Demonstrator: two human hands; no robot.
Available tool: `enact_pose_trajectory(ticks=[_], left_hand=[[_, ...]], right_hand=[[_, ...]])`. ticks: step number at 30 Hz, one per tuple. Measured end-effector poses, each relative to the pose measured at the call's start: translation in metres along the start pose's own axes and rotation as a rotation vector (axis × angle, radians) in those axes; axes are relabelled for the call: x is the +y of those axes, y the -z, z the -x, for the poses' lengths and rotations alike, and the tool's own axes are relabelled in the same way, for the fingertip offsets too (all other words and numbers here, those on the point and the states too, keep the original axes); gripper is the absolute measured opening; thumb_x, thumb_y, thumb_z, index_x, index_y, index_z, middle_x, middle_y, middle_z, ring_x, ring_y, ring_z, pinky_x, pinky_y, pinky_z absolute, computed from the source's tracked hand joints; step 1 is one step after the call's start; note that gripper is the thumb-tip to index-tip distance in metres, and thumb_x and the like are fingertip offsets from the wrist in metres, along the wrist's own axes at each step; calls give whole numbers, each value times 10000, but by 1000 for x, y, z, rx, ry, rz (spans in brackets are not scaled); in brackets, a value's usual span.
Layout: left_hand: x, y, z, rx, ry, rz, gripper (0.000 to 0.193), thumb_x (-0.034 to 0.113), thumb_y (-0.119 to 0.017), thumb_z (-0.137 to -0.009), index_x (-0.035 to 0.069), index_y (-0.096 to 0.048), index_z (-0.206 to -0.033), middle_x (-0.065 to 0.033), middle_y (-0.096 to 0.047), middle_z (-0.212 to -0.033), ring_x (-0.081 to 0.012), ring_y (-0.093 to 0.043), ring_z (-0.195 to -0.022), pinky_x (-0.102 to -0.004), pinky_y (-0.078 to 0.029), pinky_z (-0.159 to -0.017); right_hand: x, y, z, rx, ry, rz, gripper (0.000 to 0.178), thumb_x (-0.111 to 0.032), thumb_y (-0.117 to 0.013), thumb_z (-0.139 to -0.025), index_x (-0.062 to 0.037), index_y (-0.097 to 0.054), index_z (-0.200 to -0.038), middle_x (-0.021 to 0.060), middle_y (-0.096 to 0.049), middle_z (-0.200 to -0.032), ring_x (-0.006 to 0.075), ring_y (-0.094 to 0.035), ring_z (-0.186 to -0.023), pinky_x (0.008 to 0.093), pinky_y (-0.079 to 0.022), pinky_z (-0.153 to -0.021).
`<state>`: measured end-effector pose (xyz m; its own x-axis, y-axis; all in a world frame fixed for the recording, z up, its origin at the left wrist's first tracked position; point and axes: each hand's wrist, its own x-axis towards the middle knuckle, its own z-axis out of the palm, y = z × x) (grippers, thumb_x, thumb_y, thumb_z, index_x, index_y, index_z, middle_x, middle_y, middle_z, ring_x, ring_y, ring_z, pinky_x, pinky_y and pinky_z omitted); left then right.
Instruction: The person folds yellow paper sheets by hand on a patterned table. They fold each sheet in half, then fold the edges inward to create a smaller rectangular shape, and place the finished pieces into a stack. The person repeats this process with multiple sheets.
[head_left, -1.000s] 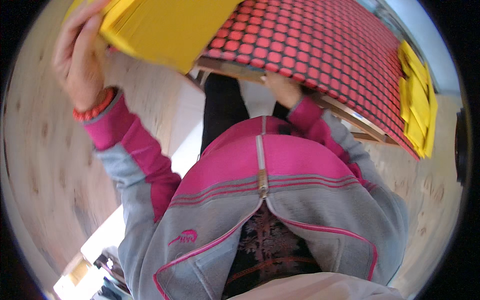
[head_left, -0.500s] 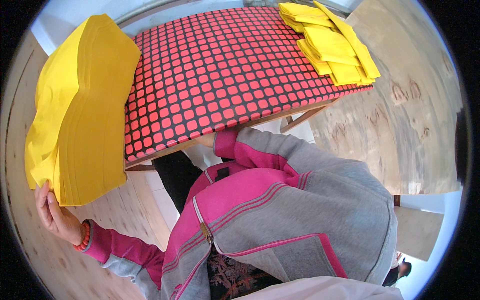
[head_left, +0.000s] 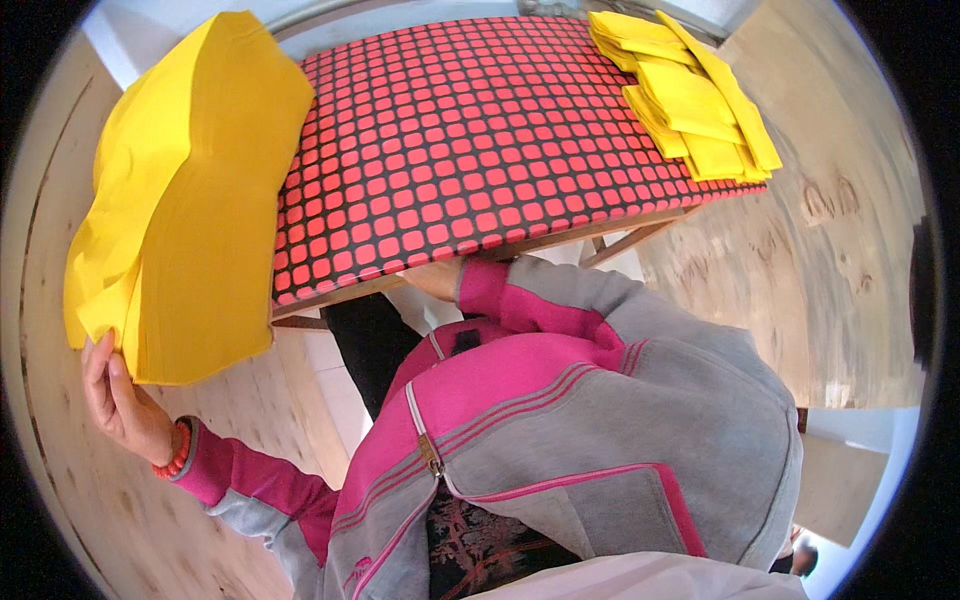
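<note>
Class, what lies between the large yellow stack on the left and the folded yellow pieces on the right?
In the head view, the red-and-black patterned tabletop lies between the large yellow stack and the folded yellow pieces.

The counter (head_left: 440, 150) was covered in a red-and-black grid pattern and was supported by a brown wooden frame (head_left: 560, 232). Its left and right edges were flanked by pale, knotted wood surfaces (head_left: 780, 290). Beyond its far left corner a bluish-white wall (head_left: 115, 50) was seen; below its near edge, white floor (head_left: 345, 400) was glimpsed, evenly lit.
</note>
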<state>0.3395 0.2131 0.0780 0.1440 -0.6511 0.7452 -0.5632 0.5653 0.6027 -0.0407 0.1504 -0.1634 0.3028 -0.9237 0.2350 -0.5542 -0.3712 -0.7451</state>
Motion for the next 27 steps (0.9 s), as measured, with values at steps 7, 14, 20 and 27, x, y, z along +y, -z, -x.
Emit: enact_pose_trajectory(ticks=[7,14,20,27], left_hand=[[26,-10,0,-25,14,-50,187,-9,-581,-940,-27,-712,-1073,-112,-701,-1123,-205,-577,-1177,-334,-399,-1058],[39,-12,-10,-150,-99,157,225,-22,-532,-953,-12,-724,-1070,-90,-673,-1142,-156,-618,-1034,-264,-475,-879],[47,-13,-10,-178,-39,196,249,-22,-496,-952,-12,-719,-1063,-109,-682,-1111,-184,-626,-1067,-284,-465,-935],[42,-11,-10,-187,-36,197,266,-34,-486,-944,4,-728,-1049,-85,-690,-1066,-165,-630,-990,-273,-472,-877]], right_hand=[[-115,86,17,-807,601,-154,144,-220,-556,-963,-84,-579,-922,118,-606,-930,329,-626,-876,441,-508,-742],[-256,149,-68,-204,1049,-125,177,-16,-739,-774,-37,-622,-906,241,-662,-1174,428,-648,-1117,503,-494,-973],[-300,133,-134,22,1454,159,161,-126,-682,-908,1,-645,-1000,223,-646,-1150,297,-650,-1108,356,-506,-924],[-287,104,-150,-243,1274,-61,243,-77,-733,-831,-23,-684,-1062,203,-612,-1329,388,-523,-1320,419,-426,-1065]])
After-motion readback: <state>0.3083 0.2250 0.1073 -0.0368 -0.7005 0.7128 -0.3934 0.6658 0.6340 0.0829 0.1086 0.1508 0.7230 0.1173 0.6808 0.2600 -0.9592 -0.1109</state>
